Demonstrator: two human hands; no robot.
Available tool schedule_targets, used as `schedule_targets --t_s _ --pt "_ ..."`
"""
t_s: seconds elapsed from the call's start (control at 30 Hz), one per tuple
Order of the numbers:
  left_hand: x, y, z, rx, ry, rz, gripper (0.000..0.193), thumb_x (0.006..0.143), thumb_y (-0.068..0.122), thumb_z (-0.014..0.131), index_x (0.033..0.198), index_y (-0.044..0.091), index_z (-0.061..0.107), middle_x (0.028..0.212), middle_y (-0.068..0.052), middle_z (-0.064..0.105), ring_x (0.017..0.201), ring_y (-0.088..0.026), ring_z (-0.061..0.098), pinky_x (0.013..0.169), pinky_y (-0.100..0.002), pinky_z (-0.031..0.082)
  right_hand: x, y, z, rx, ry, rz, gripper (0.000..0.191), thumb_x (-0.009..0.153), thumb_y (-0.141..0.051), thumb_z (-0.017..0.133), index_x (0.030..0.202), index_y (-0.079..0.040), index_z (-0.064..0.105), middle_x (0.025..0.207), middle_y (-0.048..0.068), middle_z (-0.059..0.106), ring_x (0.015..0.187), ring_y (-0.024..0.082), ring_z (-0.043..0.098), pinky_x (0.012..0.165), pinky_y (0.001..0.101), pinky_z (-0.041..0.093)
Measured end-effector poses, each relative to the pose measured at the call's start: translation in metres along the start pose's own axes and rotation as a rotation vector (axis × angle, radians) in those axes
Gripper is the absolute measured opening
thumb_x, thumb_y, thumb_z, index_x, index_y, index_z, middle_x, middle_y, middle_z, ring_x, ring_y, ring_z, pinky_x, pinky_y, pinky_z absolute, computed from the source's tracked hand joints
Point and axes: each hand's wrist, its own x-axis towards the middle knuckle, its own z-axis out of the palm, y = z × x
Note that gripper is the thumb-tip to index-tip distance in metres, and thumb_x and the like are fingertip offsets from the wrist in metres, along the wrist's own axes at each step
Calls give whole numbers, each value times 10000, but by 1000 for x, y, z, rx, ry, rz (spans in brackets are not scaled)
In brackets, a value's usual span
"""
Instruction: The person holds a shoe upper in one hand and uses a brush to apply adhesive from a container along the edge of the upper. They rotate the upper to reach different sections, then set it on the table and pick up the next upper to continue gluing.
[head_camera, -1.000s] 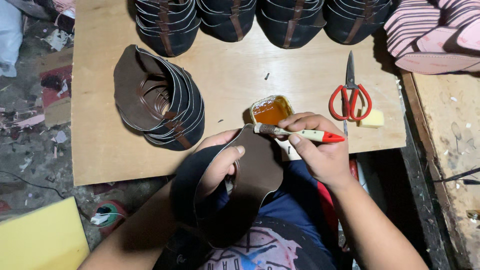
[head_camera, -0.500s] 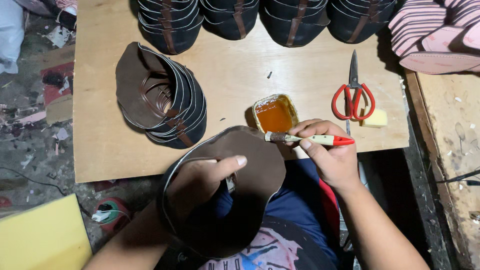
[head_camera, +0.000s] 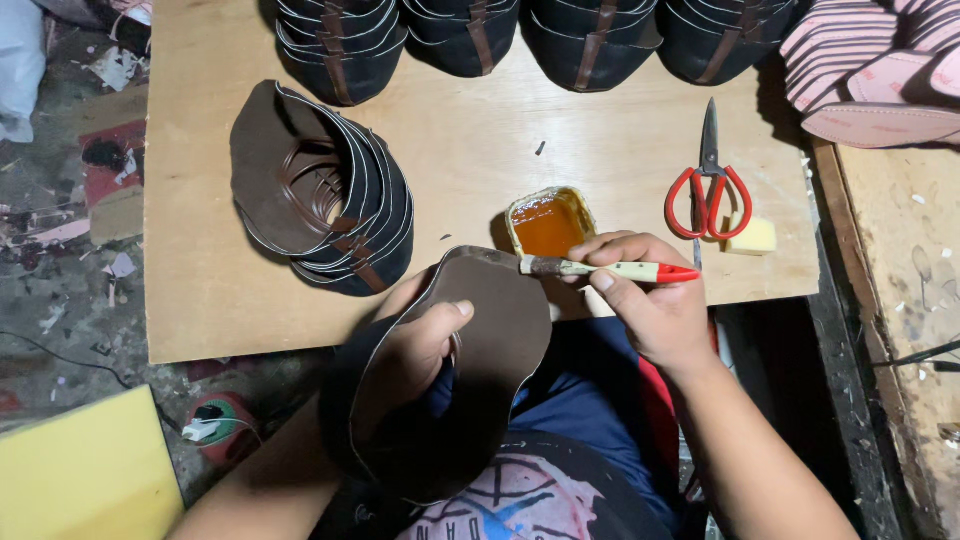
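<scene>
- Head view: the left hand grips a brown leather piece over the lap, fingers tucked inside it and thumb pressed on its outer face.
- The right hand pinches a brush, fingers closed round the handle; its bristle end rests at the piece's far edge, just near of the glue tin.
- Judging progress: the piece in hand seems to be getting glue along its rim. A fanned pile of like pieces lies far left on the board; I cannot tell whether they are glued.
- Surface: a plywood board, with red scissors and a yellow block on the right, dark stacked pieces along the far edge.
- Room: pink soles far right; littered floor on the left.
</scene>
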Motion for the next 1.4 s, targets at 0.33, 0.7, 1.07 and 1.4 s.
schedule_targets --t_s 0.33,0.7,1.07,1.4 --pt "-25 8 8 286 -21 380 529 918 227 542 1384 -16 490 1284 -122 651 1185 -201 618 1019 -345 477 10 13 -9 -153 196 179 140 987 -60 646 1106 11 665 1114 160 729 943 257 724 872 393 604" --pt "-35 1 10 41 -118 31 510 941 291 575 1240 -121 612 991 -215 687 865 -249 659 784 -386 548 48 -2 -1 -1075 55 -364 175 830 -115 836 982 -74 759 1206 128 643 1130 337 542 969 437 448" --pt "15 -26 8 -183 -95 7 500 871 16 514 1361 -77 551 1212 -172 681 1082 -245 652 980 -387 513 10 -21 -6 -201 133 130 144 995 -41 655 1126 20 654 1141 177 712 1030 199 715 915 342 601" --pt "18 -22 11 -170 -112 44 536 854 -1 541 1386 -61 525 1276 -164 652 1160 -228 617 1036 -366 468 15 -17 2 34 101 14 105 1017 15 585 1121 1 591 1203 161 677 1033 217 709 943 374 600"
